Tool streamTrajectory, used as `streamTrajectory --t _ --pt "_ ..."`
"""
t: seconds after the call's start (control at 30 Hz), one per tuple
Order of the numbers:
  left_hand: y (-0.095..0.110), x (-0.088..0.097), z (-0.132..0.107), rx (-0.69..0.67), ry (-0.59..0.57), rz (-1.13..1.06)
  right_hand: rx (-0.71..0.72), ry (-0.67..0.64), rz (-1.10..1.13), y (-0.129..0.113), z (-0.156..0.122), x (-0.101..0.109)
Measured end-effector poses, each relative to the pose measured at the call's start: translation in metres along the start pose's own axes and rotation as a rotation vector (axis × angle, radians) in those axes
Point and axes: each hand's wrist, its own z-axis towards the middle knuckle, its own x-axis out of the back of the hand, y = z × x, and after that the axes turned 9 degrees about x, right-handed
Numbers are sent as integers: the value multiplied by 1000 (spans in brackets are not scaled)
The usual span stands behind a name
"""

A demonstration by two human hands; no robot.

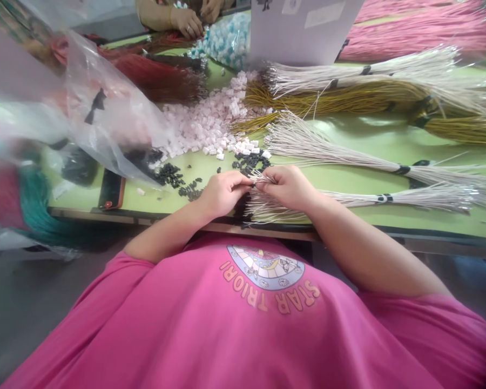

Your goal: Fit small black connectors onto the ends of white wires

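Your right hand (288, 186) grips the white wires (267, 208) at the near edge of the surface (348, 178). Your left hand (223, 192) pinches what looks like a small black piece (252, 185) against the wire tips, between both hands.

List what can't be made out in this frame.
- Head view: what the left hand pinches; fingertips cover it.
- Wire ends inside the right hand; the fist hides them.
- Contents of the plastic bag; motion blur.
- The co-worker's hands; cut by the top edge.
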Motion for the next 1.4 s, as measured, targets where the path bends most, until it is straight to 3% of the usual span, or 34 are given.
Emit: streamTrajectory --t 0.33,0.5,0.57,0.7,0.8,0.93,1.07,1.2,1.3,1.4 --pt "1 -2 -1 -23 -33 69 19 -9 -37 4 -2 -2" --pt "0 21 -1 -30 -79 117 97 111 92 4 -2 0" --pt "-10 40 -1 25 -65 199 139 145 136 3 -2 4" --pt "-43 70 -1 309 63 462 47 85 165 1 -2 13" --pt "-63 74 0 455 -29 570 7 38 191 -2 -3 16" --pt "-72 66 3 427 -112 622 4 39 203 -4 -2 14" --pt "-61 65 3 351 -64 538 -30 37 205 -4 -2 10" --pt "-25 61 -5 341 -82 151 -57 40 201 -2 -2 7" --pt "2 46 -9 311 -126 -86 -46 47 194 -2 -2 6" --pt "11 28 -7 258 -98 -203 -38 47 175 -3 -3 6"
